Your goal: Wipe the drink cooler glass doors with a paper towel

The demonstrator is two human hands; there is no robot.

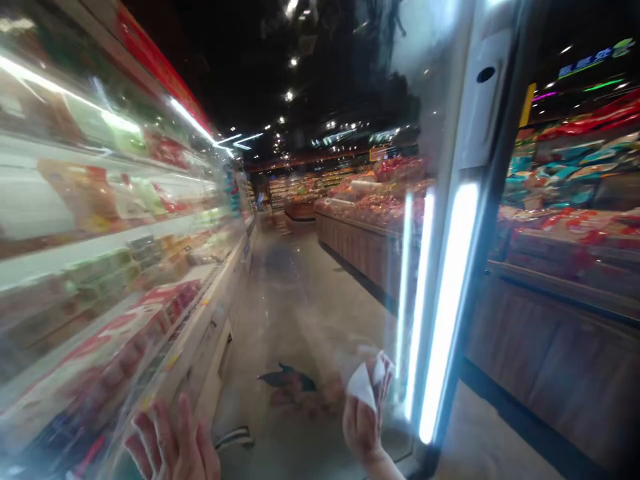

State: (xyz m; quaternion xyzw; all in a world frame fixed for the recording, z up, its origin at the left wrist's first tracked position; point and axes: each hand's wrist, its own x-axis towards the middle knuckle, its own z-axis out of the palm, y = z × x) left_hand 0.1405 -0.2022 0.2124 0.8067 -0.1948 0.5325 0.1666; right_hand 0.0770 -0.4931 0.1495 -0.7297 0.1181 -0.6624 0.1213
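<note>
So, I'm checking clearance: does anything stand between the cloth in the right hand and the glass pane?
Nothing visible stands between the white cloth in the right hand and the glass pane; whether they touch is unclear. The light strip stands to the right.

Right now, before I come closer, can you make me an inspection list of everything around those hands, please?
Surface: glass pane beside a bright light strip, with glowing streaks reflected in it.
Things in hand: white cloth with some red; whether it touches the glass is unclear.
Clutter: dark, fish-like shape low down over the floor; picture or object, I can't tell.
Hands: left hand raised, fingers apart, nothing visible in it; right hand closed on the cloth.
Cables: nothing seen.
Surroundings: blurred, stocked shelves left, piled display counters right.
</note>
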